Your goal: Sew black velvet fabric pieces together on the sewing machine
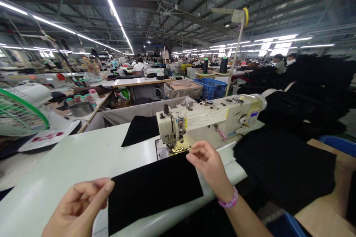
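Observation:
A rectangular black fabric piece lies on the white sewing table in front of a cream sewing machine. My left hand pinches the fabric's near left corner between thumb and fingers. My right hand, with a pink bead bracelet at the wrist, pinches the far right corner just beside the machine's presser foot. The fabric's far edge reaches the needle plate. A second black piece lies flat behind the machine's head.
A pile of black fabric lies to the right of the machine, more heaped behind it. A green-rimmed fan stands at the left. A blue crate, thread cones and other workstations with people fill the hall beyond.

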Available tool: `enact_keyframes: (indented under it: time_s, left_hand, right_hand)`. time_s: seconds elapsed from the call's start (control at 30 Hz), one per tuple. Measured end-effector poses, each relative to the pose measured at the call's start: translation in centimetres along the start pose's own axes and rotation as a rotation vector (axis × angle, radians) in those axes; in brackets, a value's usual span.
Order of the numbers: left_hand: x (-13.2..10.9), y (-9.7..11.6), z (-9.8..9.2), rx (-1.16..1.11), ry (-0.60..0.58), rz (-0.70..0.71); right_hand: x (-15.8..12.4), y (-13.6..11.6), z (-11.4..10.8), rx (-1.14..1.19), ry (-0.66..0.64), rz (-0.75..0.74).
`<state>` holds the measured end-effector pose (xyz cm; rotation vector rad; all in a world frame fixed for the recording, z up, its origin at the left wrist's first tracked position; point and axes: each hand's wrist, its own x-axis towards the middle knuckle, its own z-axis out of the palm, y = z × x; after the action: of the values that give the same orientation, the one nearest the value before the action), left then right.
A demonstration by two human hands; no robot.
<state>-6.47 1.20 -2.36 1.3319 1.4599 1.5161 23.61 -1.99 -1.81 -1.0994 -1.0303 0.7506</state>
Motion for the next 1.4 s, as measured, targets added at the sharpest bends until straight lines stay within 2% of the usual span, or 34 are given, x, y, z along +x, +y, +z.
enact_keyframes:
  time_s: [0.13,0.23,0.27,0.33,0.4,0.5,0.57,0.63,0.9,1.07,1.4]
  left_hand:
    - [3.2,4.3,-0.5,0.221,-0.083,0.179]
    - [5.7,7.3,1.9,0.485,-0.352,0.358]
    - [6.2,7.5,3.4,0.553,-0.490,0.405]
    - [6.7,6.2,6.8,0.599,-0.691,0.455]
    - [6.6,3.3,10.3,0.587,-0.769,0.443]
    - [5.8,-1.5,14.1,0.555,-0.778,0.414]
    - [5.5,-3.6,15.4,0.530,-0.775,0.395]
    - [5.4,-4.6,15.8,0.504,-0.775,0.371]
    - [6.9,-5.3,16.8,0.473,-0.765,0.254]
    - [8.2,-5.7,18.0,0.506,-0.739,0.201]
    - [8.4,-4.9,18.3,0.602,-0.692,0.255]
  right_hand:
    - [-2.7,0.0,0.0,-0.154,-0.227,-0.111]
    - [-6.2,1.3,0.2,-0.202,-0.437,-0.104]
    - [-7.3,2.1,0.2,-0.196,-0.488,-0.108]
    - [-9.2,4.0,0.0,-0.207,-0.529,-0.143]
    - [-10.2,6.1,-0.5,-0.273,-0.504,-0.208]
    - [-10.4,8.2,-1.6,-0.404,-0.473,-0.349]
    - [-10.1,8.7,-2.3,-0.479,-0.481,-0.458]
    - [-9.9,8.9,-2.8,-0.544,-0.480,-0.530]
    - [-8.9,8.5,-2.7,-0.731,-0.381,-0.649]
    - [-8.0,8.0,-2.0,-0.704,-0.386,-0.656]
    - [-7.6,7.8,-1.9,-0.691,-0.404,-0.623]
